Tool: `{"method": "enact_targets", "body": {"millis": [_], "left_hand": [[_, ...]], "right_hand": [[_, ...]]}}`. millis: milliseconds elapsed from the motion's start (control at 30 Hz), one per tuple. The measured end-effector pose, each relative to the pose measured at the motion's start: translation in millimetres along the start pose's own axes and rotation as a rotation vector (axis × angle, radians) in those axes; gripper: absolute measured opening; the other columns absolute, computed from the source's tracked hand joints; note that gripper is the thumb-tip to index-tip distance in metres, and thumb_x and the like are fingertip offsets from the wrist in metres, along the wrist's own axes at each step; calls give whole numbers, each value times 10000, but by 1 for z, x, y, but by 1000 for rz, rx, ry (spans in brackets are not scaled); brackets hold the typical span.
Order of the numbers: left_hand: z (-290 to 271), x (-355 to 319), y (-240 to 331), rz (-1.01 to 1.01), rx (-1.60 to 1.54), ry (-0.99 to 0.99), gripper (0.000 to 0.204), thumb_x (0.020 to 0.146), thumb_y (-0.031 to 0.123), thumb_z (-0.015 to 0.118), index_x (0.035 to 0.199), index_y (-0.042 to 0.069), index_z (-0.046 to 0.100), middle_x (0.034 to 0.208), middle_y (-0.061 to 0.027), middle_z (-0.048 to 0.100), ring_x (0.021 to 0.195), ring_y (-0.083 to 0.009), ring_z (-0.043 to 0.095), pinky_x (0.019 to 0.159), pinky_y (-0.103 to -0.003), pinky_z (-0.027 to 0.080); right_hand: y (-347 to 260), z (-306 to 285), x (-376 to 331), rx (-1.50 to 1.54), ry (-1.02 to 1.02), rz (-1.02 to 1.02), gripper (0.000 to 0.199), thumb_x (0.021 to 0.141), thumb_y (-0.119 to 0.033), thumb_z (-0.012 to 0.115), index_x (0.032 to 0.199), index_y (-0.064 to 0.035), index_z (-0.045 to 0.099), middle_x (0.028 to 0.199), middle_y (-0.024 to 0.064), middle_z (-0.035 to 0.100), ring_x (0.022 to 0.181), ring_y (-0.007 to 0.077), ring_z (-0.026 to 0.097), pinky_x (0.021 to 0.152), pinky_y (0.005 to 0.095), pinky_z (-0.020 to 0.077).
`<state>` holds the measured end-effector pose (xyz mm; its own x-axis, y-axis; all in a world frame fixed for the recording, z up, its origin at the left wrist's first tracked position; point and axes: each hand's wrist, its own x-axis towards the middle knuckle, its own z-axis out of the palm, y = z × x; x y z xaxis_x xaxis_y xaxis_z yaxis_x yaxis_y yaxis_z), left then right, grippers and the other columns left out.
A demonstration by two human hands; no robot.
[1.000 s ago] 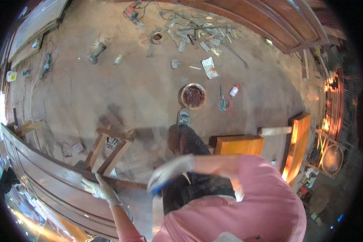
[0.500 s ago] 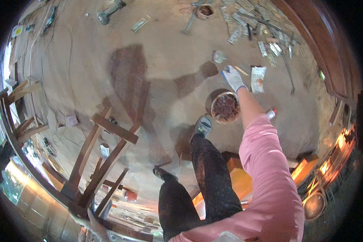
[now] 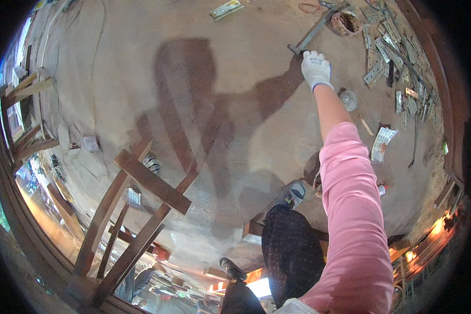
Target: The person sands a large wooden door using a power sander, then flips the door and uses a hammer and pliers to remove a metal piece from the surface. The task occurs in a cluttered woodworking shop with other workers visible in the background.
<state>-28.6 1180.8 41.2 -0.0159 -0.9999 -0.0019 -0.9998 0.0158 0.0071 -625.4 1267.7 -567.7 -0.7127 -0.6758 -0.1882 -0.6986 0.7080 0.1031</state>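
My right hand [image 3: 316, 69], in a white glove, is stretched far out over the dusty floor at the top of the view, on a pink-sleeved arm. Its fingertips are at the near end of a long grey metal bar [image 3: 313, 32] that lies on the ground. Only the back of the glove shows, so a grip on the bar is not visible. A round rusty tin [image 3: 345, 22] sits just beyond the bar. My left hand is out of sight.
Several flat metal plates [image 3: 390, 49] are scattered at the upper right. A round wire brush [image 3: 347, 98] and a printed paper packet [image 3: 383, 144] lie right of my arm. A brown wooden frame [image 3: 141, 204] stands at the lower left. My shoe [image 3: 292, 193] is planted mid-floor.
My right hand has reached further forward, past the round tin area to the end of the metal bar. The view has tipped forward, and my left hand has dropped out of it.
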Motion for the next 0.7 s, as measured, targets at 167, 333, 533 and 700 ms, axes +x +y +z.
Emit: {"method": "enact_targets", "body": {"millis": [167, 333, 533, 700], "left_hand": [[-12, -6, -4, -19, -20, -12, 844, 897, 234, 699, 1568, 65, 217, 1535, -201, 349, 1360, -323, 418, 1135, -445, 345], [-23, -26, -18, -66, -54, 4, 853, 894, 239, 694, 1571, 62, 206, 1546, -195, 331, 1380, -321, 392, 1152, -447, 316], [-35, -25, -21, -29, -89, 24, 864, 891, 245, 688, 1574, 59, 193, 1560, -188, 309, 1405, -319, 361, 1173, -449, 282], [-60, -33, -23, -53, -109, 24, 873, 888, 250, 683, 1577, 57, 183, 1571, -183, 291, 1425, -317, 336, 1190, -451, 252]], "right_hand": [[-43, -9, -85, -38, -25, -336, 192, 848, -302, 567, 868, -136, 661, 860, 89, 652, 814, 285, 640, 632, 464, 505], [-72, -100, -116, 264, -581, -461, 478, 857, -384, 603, 1266, -139, 574, 1305, 128, 557, 1220, 349, 526, 993, 524, 430], [-63, -36, -95, -92, -150, -549, 367, 946, -188, 505, 1308, -152, 560, 1360, 80, 533, 1299, 310, 459, 1033, 548, 384], [-87, -21, -139, -229, -500, -710, 333, 945, -194, 495, 1263, -148, 584, 1280, 72, 562, 1252, 280, 496, 1022, 482, 383]]}}
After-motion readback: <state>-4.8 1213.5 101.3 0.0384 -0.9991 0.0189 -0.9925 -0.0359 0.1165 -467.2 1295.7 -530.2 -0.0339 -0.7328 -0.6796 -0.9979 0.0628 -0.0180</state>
